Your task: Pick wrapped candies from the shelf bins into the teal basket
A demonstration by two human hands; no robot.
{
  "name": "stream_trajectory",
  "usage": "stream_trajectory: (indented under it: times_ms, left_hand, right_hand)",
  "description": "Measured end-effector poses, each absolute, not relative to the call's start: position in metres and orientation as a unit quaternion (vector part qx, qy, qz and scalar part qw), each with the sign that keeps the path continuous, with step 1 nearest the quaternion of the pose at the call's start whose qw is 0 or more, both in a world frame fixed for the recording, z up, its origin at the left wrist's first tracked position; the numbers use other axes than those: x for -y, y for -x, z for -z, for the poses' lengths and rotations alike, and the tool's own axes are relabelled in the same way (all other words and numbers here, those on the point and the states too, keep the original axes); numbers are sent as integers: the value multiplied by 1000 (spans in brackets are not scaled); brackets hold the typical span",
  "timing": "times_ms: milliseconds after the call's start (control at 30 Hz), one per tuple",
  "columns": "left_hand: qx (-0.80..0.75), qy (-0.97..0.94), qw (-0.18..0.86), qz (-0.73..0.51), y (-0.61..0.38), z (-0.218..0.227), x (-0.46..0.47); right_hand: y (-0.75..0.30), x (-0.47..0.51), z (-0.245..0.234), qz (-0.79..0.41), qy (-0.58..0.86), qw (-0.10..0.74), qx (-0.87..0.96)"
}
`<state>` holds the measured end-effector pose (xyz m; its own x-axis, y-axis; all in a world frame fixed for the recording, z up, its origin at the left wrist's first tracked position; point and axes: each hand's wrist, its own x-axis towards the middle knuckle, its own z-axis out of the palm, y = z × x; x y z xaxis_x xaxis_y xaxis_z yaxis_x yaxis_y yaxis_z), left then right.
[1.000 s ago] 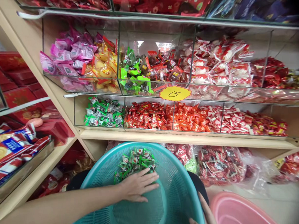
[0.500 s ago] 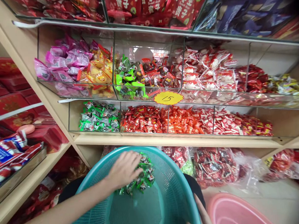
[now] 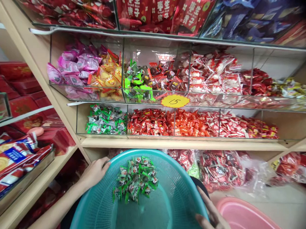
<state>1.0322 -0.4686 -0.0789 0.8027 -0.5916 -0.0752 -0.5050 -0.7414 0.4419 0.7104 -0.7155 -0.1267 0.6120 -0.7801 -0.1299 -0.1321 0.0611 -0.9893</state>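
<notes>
A teal plastic mesh basket point(image 3: 181, 180) fills the lower middle of the view. Inside it, toward the far side, lies a heap of green-and-silver wrapped candies point(image 3: 135, 179). My left hand point(image 3: 97, 171) is closed on the basket's rim at the far left, its lower fingers hidden outside the rim. On the near right, my right hand point(image 3: 210, 215) grips the rim, with fingers on both sides of it. Neither hand touches the candies.
Above the basket, a wooden shelf point(image 3: 184, 143) carries clear bins of wrapped candy, including similar green candies point(image 3: 106, 120). A yellow price tag point(image 3: 175, 100) reads 15. Bagged candies point(image 3: 222, 169) lie below the shelf. A pink tub point(image 3: 246, 213) stands at lower right.
My left hand has moved from the candies in the basket out to its left rim, uncovering the heap. My right hand stays on the right rim. The view has shifted slightly.
</notes>
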Motion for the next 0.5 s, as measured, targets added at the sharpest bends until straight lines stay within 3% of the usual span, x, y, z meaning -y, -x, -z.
stream_trajectory:
  times_ms: [500]
  left_hand:
    - [218, -897, 345, 169, -989, 102, 397]
  right_hand:
    - [-757, 775, 71, 126, 725, 651, -185]
